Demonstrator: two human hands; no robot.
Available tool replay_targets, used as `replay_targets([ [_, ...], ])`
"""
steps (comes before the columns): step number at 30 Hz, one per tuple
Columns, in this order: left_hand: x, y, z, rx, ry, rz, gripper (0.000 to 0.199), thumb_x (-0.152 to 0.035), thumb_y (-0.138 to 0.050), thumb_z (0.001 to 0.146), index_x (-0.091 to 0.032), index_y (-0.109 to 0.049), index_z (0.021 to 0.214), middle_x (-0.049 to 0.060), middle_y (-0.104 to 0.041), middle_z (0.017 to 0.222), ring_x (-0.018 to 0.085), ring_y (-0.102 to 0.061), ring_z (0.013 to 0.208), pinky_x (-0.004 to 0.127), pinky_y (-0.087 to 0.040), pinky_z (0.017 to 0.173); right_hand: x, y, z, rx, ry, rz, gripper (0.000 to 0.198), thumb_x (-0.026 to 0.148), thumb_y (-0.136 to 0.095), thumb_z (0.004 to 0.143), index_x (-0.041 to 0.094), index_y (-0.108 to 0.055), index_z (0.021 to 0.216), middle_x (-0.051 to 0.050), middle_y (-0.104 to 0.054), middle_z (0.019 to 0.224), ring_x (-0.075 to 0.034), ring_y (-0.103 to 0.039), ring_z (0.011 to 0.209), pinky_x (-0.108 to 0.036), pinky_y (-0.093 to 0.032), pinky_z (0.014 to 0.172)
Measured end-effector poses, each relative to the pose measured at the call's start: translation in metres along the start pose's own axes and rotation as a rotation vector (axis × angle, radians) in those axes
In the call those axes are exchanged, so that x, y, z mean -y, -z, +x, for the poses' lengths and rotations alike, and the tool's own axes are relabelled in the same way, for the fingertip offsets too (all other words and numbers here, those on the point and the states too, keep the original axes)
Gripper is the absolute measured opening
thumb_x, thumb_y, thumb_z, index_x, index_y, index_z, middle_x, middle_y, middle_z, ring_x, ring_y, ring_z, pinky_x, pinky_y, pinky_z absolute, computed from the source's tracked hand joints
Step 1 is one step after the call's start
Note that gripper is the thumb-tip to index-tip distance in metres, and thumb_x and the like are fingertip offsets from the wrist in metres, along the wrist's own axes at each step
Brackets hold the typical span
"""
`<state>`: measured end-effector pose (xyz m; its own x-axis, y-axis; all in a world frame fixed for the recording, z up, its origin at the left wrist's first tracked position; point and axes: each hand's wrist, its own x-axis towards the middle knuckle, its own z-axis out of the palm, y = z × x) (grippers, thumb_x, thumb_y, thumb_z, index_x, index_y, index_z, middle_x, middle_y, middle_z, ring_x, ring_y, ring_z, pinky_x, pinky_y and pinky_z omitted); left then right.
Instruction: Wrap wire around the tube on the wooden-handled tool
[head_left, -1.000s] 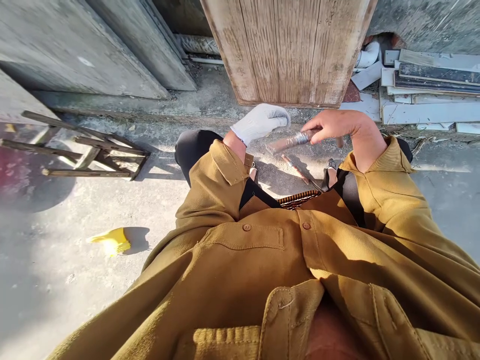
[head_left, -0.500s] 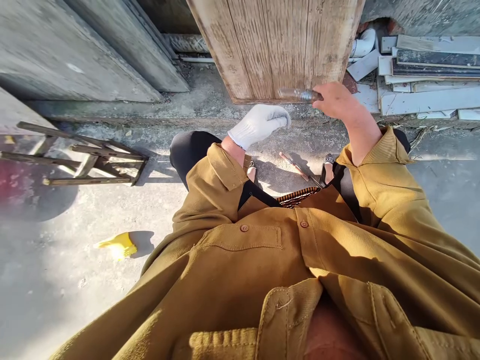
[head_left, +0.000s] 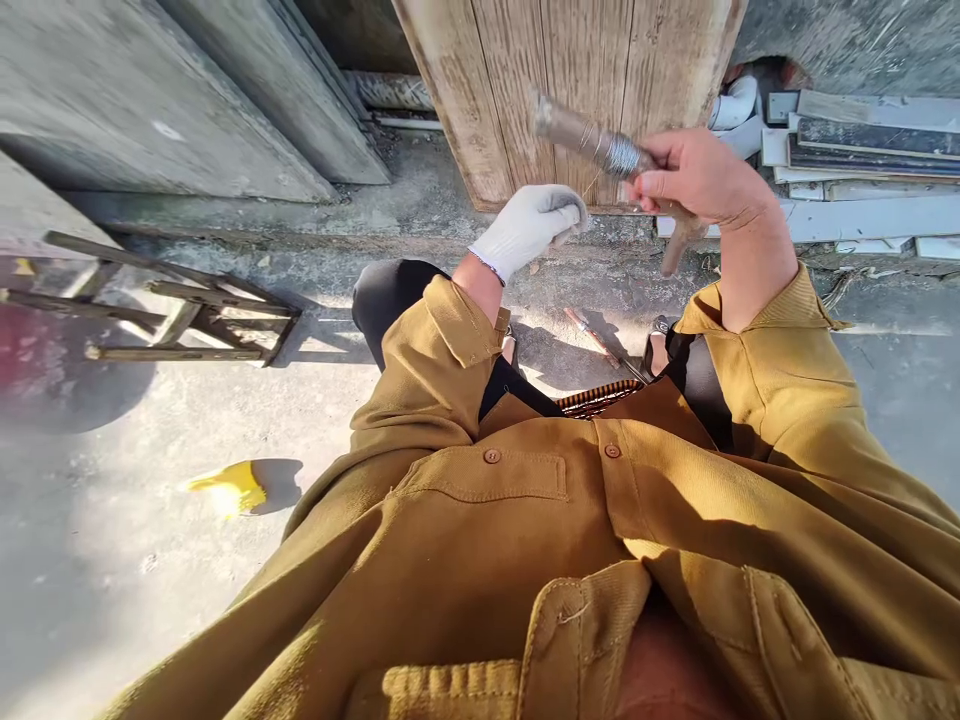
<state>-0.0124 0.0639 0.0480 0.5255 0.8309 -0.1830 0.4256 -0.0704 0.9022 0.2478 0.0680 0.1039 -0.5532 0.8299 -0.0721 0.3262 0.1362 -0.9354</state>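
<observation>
My right hand [head_left: 694, 180], bare, is closed around a brown wooden stick [head_left: 559, 118] that looks forked at its lower end. Silvery wire [head_left: 621, 155] is wound around the stick beside my fingers. My left hand [head_left: 532, 225] wears a white knitted glove, and its fingers are curled shut just left of the stick. A thin strand seems to run from near the gloved fingertips toward the stick; what those fingers hold is too small to make out. Both hands are in front of the lower edge of a weathered wooden panel [head_left: 517, 100].
White and dark boards [head_left: 870, 160] are stacked at right beside a white pipe [head_left: 735, 103]. A wooden stool [head_left: 202, 310] lies at left. Something yellow [head_left: 232, 488] is on the concrete. A thin reddish tool [head_left: 592, 335] lies between my feet, near a woven striped item [head_left: 600, 398].
My right hand has moved up and turned the stick, so its far end points higher and its lower fork shows. My gloved left hand has shifted slightly up and right.
</observation>
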Motion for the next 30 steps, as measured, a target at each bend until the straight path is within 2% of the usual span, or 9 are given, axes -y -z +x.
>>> replay_targets([
  [5,-0.009,-0.01,0.005,0.077,-0.061,-0.077,0.019,-0.018,-0.052,0.101,-0.015,-0.07,0.096,-0.003,-0.045,0.061,0.011,-0.038,0.052,0.027,-0.029,0.057,-0.003,0.006,0.027,-0.25,-0.1,-0.096,0.038,0.068,-0.071,0.094,0.031,-0.065,0.093,-0.008,-0.073,0.097,-0.024,-0.061,0.088,-0.042,-0.059,0.086],
  [9,-0.014,0.009,0.01,0.078,-0.062,0.117,0.02,-0.023,-0.058,0.099,-0.013,-0.075,0.096,-0.001,-0.052,0.064,0.011,-0.046,0.056,0.026,-0.035,0.062,-0.013,0.02,0.051,-0.349,-0.269,-0.62,0.033,0.049,-0.059,0.107,0.02,-0.073,0.114,-0.014,-0.076,0.111,-0.027,-0.067,0.106,-0.045,-0.055,0.103],
  [11,-0.014,0.025,0.016,0.053,-0.07,0.195,0.019,-0.023,-0.061,0.094,-0.013,-0.077,0.095,0.001,-0.058,0.066,0.012,-0.051,0.059,0.027,-0.039,0.065,-0.018,0.024,0.058,-0.194,-0.394,-0.86,0.023,0.037,-0.066,0.106,0.016,-0.074,0.112,-0.015,-0.075,0.106,-0.028,-0.065,0.112,-0.044,-0.052,0.105],
  [13,-0.012,0.04,0.024,0.024,-0.078,0.24,0.018,-0.024,-0.064,0.091,-0.013,-0.078,0.093,0.002,-0.063,0.069,0.014,-0.054,0.062,0.028,-0.041,0.066,-0.021,0.021,0.062,0.069,-0.463,-0.943,0.014,0.03,-0.076,0.1,0.016,-0.075,0.101,-0.012,-0.073,0.093,-0.029,-0.067,0.106,-0.042,-0.052,0.097],
  [16,-0.005,0.053,0.038,0.021,-0.079,0.247,0.017,-0.027,-0.066,0.088,-0.014,-0.076,0.09,0.003,-0.067,0.071,0.014,-0.057,0.064,0.028,-0.042,0.066,-0.019,0.008,0.059,0.522,-0.457,-0.784,0.014,0.031,-0.083,0.091,0.019,-0.076,0.089,-0.005,-0.067,0.077,-0.026,-0.068,0.087,-0.039,-0.051,0.083],
  [19,0.004,0.05,0.05,0.056,-0.068,0.179,0.015,-0.028,-0.069,0.087,-0.014,-0.075,0.09,0.002,-0.068,0.073,0.014,-0.058,0.067,0.027,-0.044,0.067,-0.009,0.004,0.047,0.69,-0.333,-0.47,0.021,0.039,-0.083,0.09,0.022,-0.078,0.101,-0.001,-0.069,0.079,-0.021,-0.065,0.081,-0.035,-0.05,0.08],
  [22,0.01,0.038,0.056,0.089,-0.015,0.044,0.015,-0.029,-0.066,0.095,-0.016,-0.073,0.09,0.001,-0.066,0.07,0.013,-0.052,0.062,0.029,-0.043,0.063,-0.002,0.015,0.034,0.435,-0.18,-0.269,0.028,0.044,-0.082,0.09,0.023,-0.073,0.105,-0.001,-0.069,0.085,-0.019,-0.061,0.08,-0.035,-0.05,0.081],
  [25,0.012,0.028,0.052,0.151,0.011,0.001,0.018,-0.029,-0.061,0.1,-0.018,-0.073,0.091,0.0,-0.056,0.062,0.012,-0.043,0.054,0.028,-0.036,0.056,-0.005,0.029,0.027,0.103,-0.151,-0.121,0.033,0.052,-0.08,0.093,0.023,-0.064,0.097,-0.004,-0.067,0.085,-0.02,-0.055,0.079,-0.039,-0.05,0.082],
  [30,0.005,0.016,0.038,0.283,-0.015,0.044,0.019,-0.032,-0.063,0.097,-0.017,-0.075,0.097,-0.001,-0.054,0.063,0.012,-0.043,0.051,0.026,-0.035,0.053,-0.029,0.035,0.028,-0.096,-0.259,-0.182,0.042,0.061,-0.077,0.094,0.024,-0.057,0.093,-0.004,-0.062,0.075,-0.021,-0.05,0.079,-0.042,-0.045,0.084],
])
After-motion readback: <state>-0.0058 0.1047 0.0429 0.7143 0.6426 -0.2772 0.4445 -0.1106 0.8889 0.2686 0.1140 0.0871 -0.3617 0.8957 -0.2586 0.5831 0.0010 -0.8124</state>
